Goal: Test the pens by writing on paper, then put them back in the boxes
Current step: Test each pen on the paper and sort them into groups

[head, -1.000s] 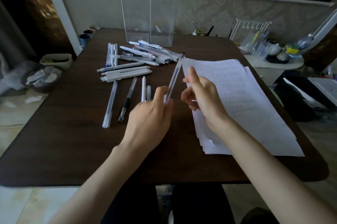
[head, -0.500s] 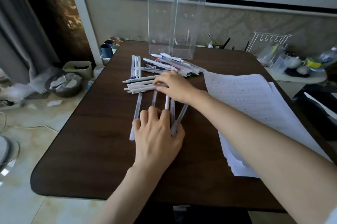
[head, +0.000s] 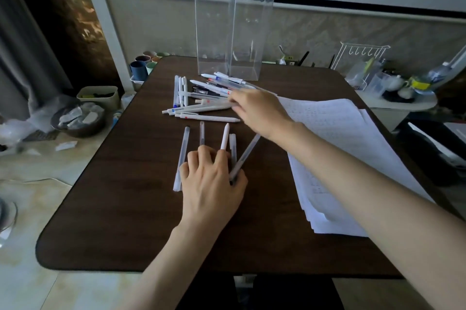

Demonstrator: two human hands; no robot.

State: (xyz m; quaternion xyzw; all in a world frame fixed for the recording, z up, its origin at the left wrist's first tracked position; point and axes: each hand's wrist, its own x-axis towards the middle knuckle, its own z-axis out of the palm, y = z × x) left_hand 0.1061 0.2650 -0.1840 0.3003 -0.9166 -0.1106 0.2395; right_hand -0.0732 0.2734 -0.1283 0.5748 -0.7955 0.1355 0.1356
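Two tall clear boxes [head: 214, 32] [head: 252, 35] stand upright at the far edge of the dark table [head: 121, 203]. In front of them lies a loose pile of pens [head: 201, 98]. Nearer to me several pens lie side by side in a row [head: 182, 153]. My left hand [head: 211, 183] lies palm down over that row, and its thumb and forefinger pinch the near end of a slanted frosted pen [head: 245, 153]. My right hand [head: 259, 110] reaches into the pile, its fingertips touching the ends of the white pens. A stack of written paper [head: 348, 148] lies at the right.
Several cups [head: 141, 67] stand off the table's far left corner. A bowl [head: 75, 120] and a bin [head: 98, 94] sit on the floor at the left. A side table [head: 398, 100] at the right holds a wire rack [head: 360, 55] and kitchenware.
My left hand brought the frosted pen down from the air onto the near row. My right hand left that pen and reached to the pile, then shifted right along it.
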